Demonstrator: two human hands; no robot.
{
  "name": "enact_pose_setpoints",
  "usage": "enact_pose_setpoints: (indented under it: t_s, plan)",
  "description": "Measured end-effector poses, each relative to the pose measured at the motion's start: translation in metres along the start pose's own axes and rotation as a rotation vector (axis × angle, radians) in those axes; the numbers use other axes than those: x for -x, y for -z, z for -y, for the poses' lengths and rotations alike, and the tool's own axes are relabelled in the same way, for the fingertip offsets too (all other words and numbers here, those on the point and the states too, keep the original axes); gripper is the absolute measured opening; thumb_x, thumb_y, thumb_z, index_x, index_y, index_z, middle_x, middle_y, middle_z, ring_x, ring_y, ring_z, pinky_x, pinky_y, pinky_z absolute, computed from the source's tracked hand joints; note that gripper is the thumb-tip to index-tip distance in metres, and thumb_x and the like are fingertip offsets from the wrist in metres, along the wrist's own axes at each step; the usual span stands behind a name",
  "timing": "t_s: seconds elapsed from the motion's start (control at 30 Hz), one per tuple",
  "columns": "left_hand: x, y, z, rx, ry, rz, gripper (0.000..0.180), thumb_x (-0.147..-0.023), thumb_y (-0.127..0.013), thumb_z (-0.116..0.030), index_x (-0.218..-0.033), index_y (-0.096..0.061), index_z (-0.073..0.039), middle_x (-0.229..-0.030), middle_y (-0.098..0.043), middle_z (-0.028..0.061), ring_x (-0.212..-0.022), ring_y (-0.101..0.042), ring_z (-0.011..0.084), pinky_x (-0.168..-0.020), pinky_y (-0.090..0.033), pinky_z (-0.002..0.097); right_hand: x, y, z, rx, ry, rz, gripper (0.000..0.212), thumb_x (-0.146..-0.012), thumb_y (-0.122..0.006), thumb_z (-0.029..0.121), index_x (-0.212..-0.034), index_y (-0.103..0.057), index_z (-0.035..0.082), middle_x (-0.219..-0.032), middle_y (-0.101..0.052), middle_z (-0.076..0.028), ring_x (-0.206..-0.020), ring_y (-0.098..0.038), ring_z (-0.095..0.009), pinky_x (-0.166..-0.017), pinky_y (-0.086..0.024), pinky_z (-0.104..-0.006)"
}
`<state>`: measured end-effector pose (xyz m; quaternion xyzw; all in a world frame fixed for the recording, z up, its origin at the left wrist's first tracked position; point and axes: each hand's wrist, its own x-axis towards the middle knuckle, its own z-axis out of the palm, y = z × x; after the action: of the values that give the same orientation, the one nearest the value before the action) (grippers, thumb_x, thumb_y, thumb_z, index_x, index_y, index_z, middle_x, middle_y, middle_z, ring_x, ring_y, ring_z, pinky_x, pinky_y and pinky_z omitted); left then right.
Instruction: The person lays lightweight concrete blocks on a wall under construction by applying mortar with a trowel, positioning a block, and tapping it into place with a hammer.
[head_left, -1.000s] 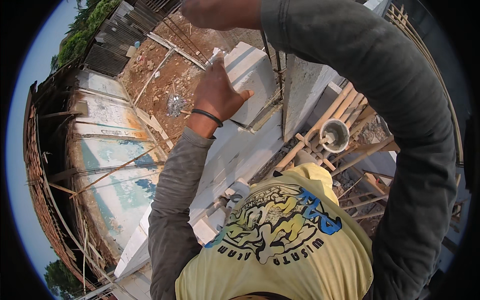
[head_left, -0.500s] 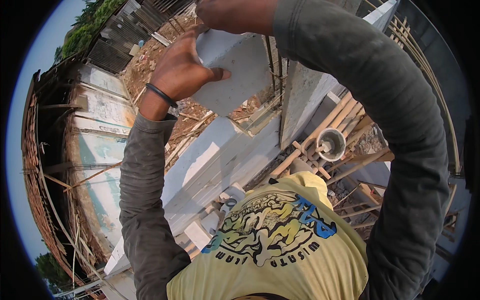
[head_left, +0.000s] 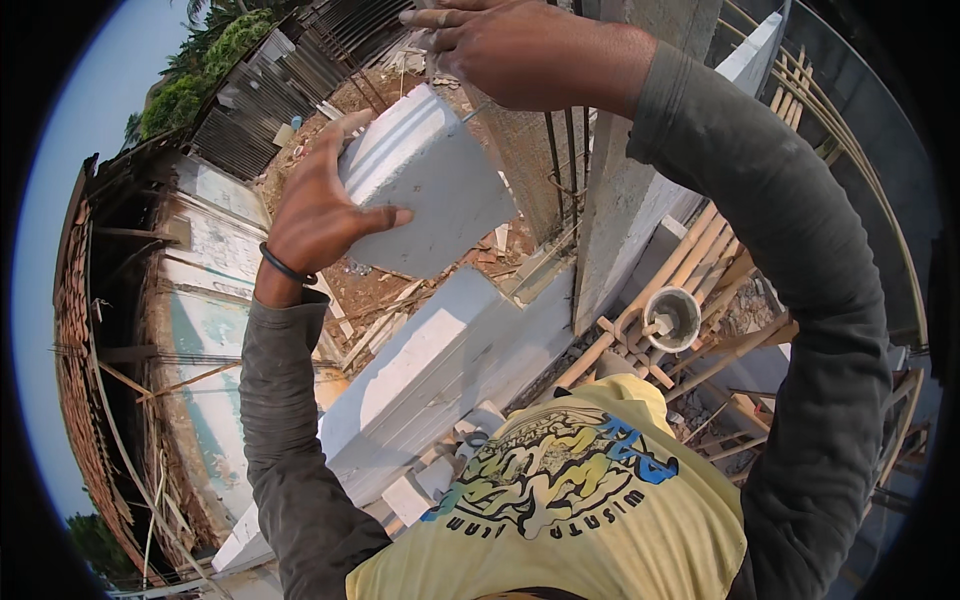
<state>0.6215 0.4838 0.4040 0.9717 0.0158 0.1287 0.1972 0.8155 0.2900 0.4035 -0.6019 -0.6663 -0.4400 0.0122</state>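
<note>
Holding the block: the pale grey block (head_left: 435,185) is in the air above the wall (head_left: 420,345), tilted, with one corner pointing down; whether that corner touches the wall cannot be told from this view.
Left grip: your left grip (head_left: 320,205) is spread wide and has hold of the block's left side, thumb flat on the near face, fingers around the far edge. That broad hold looks sound; squeeze through the palm rather than pinching the corner.
Right grip: your right grip (head_left: 545,60) is above the block's upper right, its fingers stretched out leftward. Whether it touches the block or holds anything, you cannot tell here. Bring it firmly against the free side, since one-sided support would likely let the weight swing.
Steel rods: the upright rods (head_left: 573,150) are just beyond the block's right side, beside the concrete column (head_left: 612,190). Turn the block slowly so its edge misses them.
Wall top: level the block before any weight goes onto the wall, with your fingers out from underneath.
Bucket: the round bucket (head_left: 690,318) is to the right, near the bamboo poles (head_left: 690,238), well apart from the block. Swing your right elbow wide of it.
</note>
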Motion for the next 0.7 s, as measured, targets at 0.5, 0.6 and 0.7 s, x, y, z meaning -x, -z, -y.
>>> enact_pose_setpoints:
  t_s: [0.5, 0.6, 0.7]
  plan:
    - [0.104, 0.06, -0.017, -0.099, -0.125, -0.169, 0.107, -0.047, -0.089, -0.033, -0.141, -0.051, 0.0, -0.124, -0.062, 0.0196, -0.113, -0.061, 0.029, -0.102, -0.044, 0.0381, -0.018, 0.03, 0.07, -0.588, -0.059, 0.06, 0.018, -0.093, -0.062, 0.018, -0.097, -0.064, 0.001, -0.087, -0.065, -0.014, -0.084, -0.065, -0.033, -0.073, -0.053, -0.0438]
    - [0.114, 0.063, -0.02, -0.264, -0.134, -0.088, 0.102, -0.049, -0.088, -0.032, -0.139, -0.053, 0.001, -0.117, -0.064, 0.019, -0.108, -0.062, 0.0289, -0.099, -0.046, 0.0379, -0.027, 0.035, 0.079, -0.627, -0.141, 0.252, 0.014, -0.094, -0.061, 0.016, -0.092, -0.061, 0.002, -0.081, -0.063, -0.014, -0.079, -0.064, -0.033, -0.068, -0.05, -0.0451]
    - [0.118, 0.074, -0.021, -0.143, -0.186, -0.176, 0.097, -0.052, -0.088, -0.031, -0.138, -0.055, 0.001, -0.112, -0.064, 0.0188, -0.104, -0.063, 0.0284, -0.096, -0.047, 0.0376, -0.033, 0.031, 0.067, -0.667, -0.017, -0.133, 0.011, -0.095, -0.059, 0.014, -0.093, -0.061, 0.003, -0.078, -0.061, -0.013, -0.075, -0.063, -0.033, -0.066, -0.048, -0.0453]
